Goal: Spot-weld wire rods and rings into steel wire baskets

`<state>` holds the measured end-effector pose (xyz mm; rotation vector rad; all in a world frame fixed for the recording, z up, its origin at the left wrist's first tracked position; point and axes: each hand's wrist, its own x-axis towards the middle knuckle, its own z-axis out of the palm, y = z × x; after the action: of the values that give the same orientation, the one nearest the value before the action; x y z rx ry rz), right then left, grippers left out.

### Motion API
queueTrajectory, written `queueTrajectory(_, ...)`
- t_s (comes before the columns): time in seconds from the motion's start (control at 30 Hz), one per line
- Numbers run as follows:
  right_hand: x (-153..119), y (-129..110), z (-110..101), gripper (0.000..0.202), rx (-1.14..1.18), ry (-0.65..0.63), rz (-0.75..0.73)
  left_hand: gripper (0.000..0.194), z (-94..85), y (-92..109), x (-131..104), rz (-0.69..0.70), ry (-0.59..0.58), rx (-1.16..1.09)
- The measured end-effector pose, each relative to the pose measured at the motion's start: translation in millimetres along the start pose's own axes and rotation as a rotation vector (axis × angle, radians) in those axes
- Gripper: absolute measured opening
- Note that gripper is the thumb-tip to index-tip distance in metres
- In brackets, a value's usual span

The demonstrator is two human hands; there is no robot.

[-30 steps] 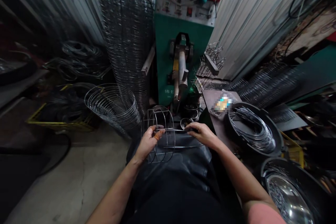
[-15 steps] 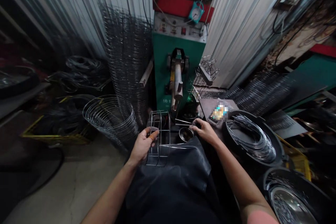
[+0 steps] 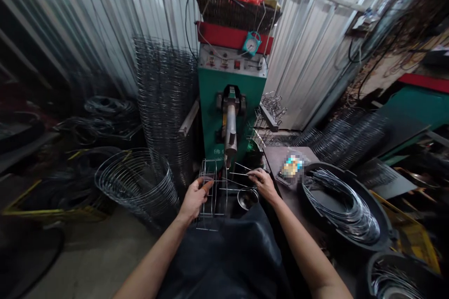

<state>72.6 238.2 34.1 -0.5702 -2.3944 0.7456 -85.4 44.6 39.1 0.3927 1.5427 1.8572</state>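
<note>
A small frame of bent silver wires (image 3: pixel 215 200) hangs below the arm of the green machine (image 3: pixel 210 88). My left hand (image 3: pixel 196 196) is closed on its left side, with orange coverings on some fingertips. To the right, my right hand (image 3: pixel 261 181) pinches thin metal wires (image 3: pixel 239 174) that point left toward the frame. Whether these wires touch the frame is too small to tell. A small metal bowl (image 3: pixel 247 199) sits just under my right hand. The machine's round metal arm (image 3: pixel 230 126) stands above and between my hands.
A tall wire stack (image 3: pixel 164 98) and a round wire basket (image 3: pixel 136 182) stand left. On the right are a black tub of wire rods (image 3: pixel 340 205), another tub (image 3: pixel 393 275) and a table (image 3: pixel 273 154) bearing a blurred item. A dark apron (image 3: pixel 224 257) covers my lap.
The view has tilted up, showing more above the machine. The wires in my right hand have shifted left relative to the bowl and fan out more. My left hand keeps its hold on the frame.
</note>
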Motion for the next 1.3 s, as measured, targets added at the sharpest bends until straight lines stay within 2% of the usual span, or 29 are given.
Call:
queueTrajectory(0.33,12,4,14,0.017,-0.172,-0.005,-0.015,0.04,0.3,-10,20,-0.061,0.044,-0.025)
queueTrajectory(0.63,21,15,18,0.016,-0.18,-0.084,-0.01,0.043,6.2,-13,28,-0.104,0.055,-0.048)
queueTrajectory(1.03,32,29,20,0.014,-0.115,-0.069,-0.074,0.043,8.2,-15,39,-0.111,0.061,-0.087)
queueTrajectory(1.3,41,32,20,0.015,-0.081,-0.108,-0.087,0.045,7.8,-11,46,-0.17,0.039,-0.095)
